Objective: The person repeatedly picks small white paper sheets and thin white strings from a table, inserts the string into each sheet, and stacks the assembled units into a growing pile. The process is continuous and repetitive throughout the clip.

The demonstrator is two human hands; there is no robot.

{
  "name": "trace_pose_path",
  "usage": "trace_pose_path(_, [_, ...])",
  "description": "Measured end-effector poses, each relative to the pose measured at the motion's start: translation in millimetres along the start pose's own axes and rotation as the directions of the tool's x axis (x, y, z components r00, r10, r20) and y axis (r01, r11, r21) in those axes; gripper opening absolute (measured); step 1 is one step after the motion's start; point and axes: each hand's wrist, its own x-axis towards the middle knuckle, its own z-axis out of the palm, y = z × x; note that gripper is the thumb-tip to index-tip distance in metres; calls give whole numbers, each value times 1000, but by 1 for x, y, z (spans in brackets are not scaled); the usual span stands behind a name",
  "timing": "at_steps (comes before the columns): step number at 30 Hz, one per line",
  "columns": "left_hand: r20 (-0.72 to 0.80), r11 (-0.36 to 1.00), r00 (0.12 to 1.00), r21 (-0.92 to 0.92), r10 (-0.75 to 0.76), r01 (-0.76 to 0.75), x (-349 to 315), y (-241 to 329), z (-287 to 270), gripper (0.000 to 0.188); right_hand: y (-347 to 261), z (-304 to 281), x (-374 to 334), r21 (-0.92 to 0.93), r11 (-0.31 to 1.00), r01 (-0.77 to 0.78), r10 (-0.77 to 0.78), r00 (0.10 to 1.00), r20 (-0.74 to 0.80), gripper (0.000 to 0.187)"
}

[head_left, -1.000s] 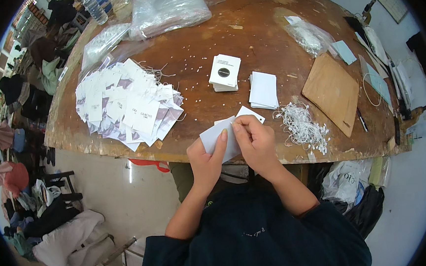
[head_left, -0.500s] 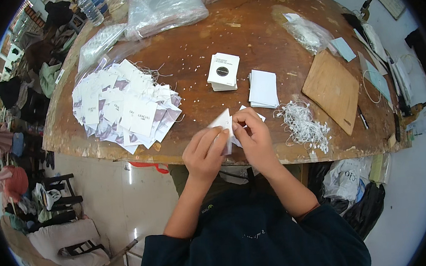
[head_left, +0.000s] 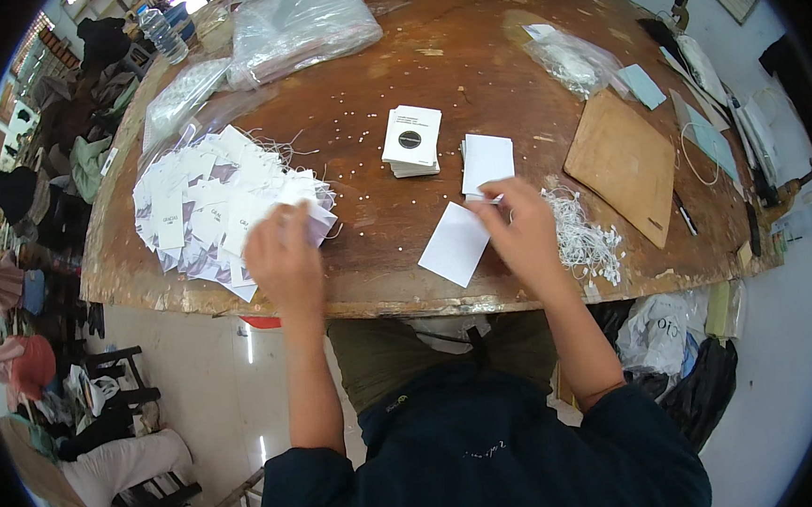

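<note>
My left hand (head_left: 284, 257) is over the near right part of a heap of white and grey printed tags with strings (head_left: 200, 197); its fingers are smeared by motion, so its grip does not show. My right hand (head_left: 525, 231) is at the right corner of a blank white card (head_left: 455, 244) lying askew near the table's front edge. Its thumb and forefinger are bent with a gap between them, close to the lower edge of a stack of blank white cards (head_left: 488, 161). Beside that hand lies a tangle of white strings (head_left: 586, 241).
A stack of printed cards with a black round mark (head_left: 411, 140) stands mid-table. Clear plastic bags (head_left: 301, 30) and a water bottle (head_left: 163, 35) are at the far left. A wooden board (head_left: 621, 165), a bag (head_left: 571, 61) and a pen (head_left: 685, 213) lie right. Small white bits dot the brown table (head_left: 370, 279).
My hands have parted from the folded tag held between them. The left moved left to the heap, the right slightly right. The blank card beneath them is now uncovered.
</note>
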Motion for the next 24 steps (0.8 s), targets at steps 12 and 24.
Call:
trace_pose_path(12, [345,862,930,-502,124,72,-21,94,12,43,4,15,-39,-129,986,-111,138,964,227,59])
trace_pose_path(24, [611,126,750,-748,-254,652,-31,68,21,24,0,31,73,-142,947,287,-265,951,160,62])
